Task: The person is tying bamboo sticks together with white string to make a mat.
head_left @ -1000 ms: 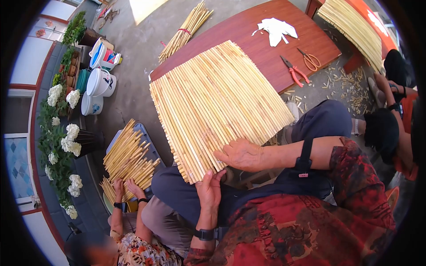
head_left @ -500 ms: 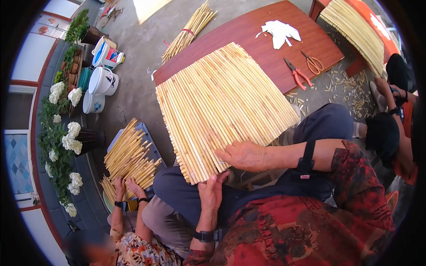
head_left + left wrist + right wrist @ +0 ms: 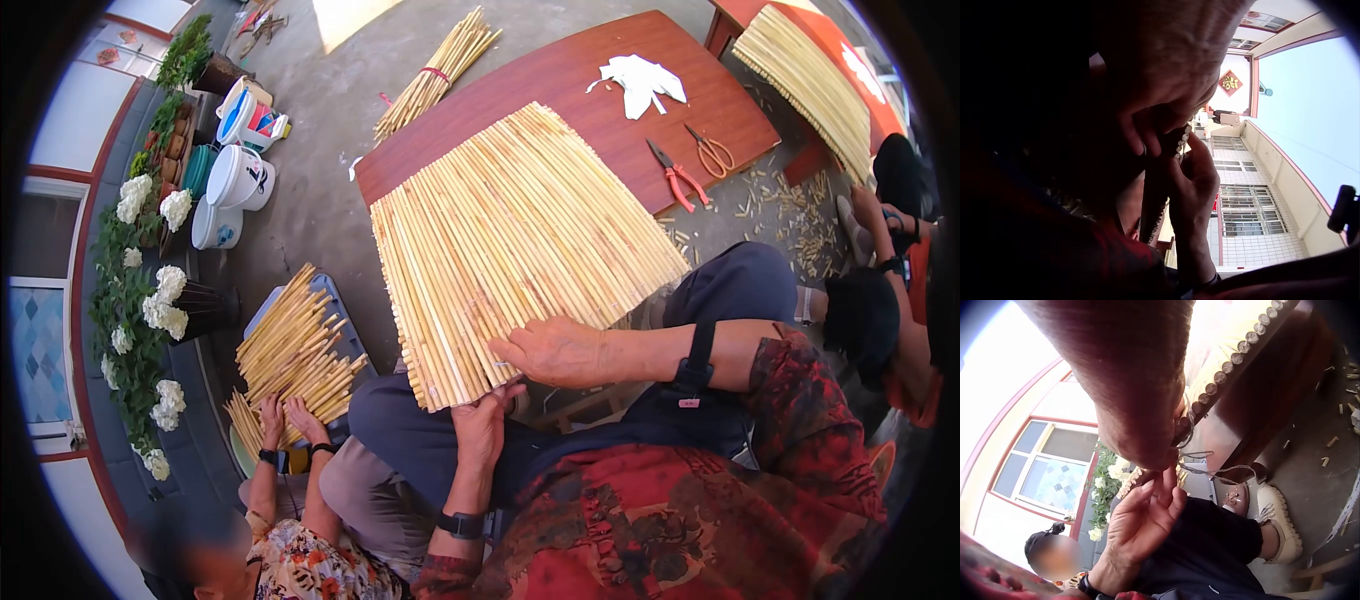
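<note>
A mat of pale sticks [image 3: 520, 240] slopes from a red-brown table [image 3: 610, 50] to the person's lap, its cut ends in a row in the right wrist view. The right hand [image 3: 560, 352] holds the near edge, thumb on top. Beside it, the left hand [image 3: 482, 425] pinches the near left corner from below; its fingertips are partly hidden by the mat. In the right wrist view, the left hand [image 3: 1141, 528] has bent fingers beside the right hand [image 3: 1144, 434], and thin twine [image 3: 1225, 469] hangs there. The left wrist view is dark around the hands.
Red-handled pliers [image 3: 678, 178], scissors [image 3: 712, 152] and a white cloth [image 3: 642, 85] lie on the table. A tied stick bundle [image 3: 437, 75] is behind it. At left, another person's hands touch loose sticks [image 3: 300, 350]. Another mat [image 3: 810, 85] is at right.
The mat and table have shifted slightly right and down in the head view. The left fingers sit a little farther under the mat's edge; the right hand keeps its hold.
</note>
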Motion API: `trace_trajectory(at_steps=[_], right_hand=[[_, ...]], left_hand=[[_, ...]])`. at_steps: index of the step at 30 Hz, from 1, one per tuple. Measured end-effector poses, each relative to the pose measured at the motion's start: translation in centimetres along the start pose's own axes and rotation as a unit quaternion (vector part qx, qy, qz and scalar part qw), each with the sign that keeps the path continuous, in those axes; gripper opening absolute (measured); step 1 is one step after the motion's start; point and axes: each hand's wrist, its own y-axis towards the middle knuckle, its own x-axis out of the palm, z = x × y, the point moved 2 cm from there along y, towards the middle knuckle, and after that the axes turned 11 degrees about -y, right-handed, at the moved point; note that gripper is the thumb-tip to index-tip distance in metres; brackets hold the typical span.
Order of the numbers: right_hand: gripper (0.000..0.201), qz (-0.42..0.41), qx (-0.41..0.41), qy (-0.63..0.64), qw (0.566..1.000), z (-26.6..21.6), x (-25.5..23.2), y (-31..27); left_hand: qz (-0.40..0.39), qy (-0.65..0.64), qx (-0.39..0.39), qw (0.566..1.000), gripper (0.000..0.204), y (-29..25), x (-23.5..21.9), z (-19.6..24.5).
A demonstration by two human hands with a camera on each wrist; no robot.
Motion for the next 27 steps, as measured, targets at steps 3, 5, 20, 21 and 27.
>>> trace_trajectory(at_steps=[3, 5, 20, 21, 27], right_hand=[[0.027, 0.013, -0.004, 0.024, 1.000, 0.2, -0.9, 0.4], [0.029, 0.019, 0.001, 0.027, 0.999, 0.6, -1.9, 1.1], [0.051, 0.129, 0.041, 0.062, 0.989, 2.3, -7.3, 3.2], [0.047, 0.110, 0.054, 0.066, 0.990, 2.3, -7.5, 3.2], [0.049, 0.148, 0.056, 0.065, 0.985, 2.9, -7.6, 3.1]], left_hand=[[-0.007, -0.010, 0.024, 1.000, 0.029, 0.7, 0.5, 0.3], [0.016, -0.030, 0.059, 0.998, 0.020, 1.0, 1.4, 0.9], [0.002, 0.157, -0.046, 0.987, 0.009, -5.4, -4.1, 6.0], [0.008, 0.194, -0.011, 0.981, 0.009, -6.0, -4.4, 6.3], [0.002, 0.127, -0.073, 0.989, 0.010, -9.4, -4.9, 9.5]])
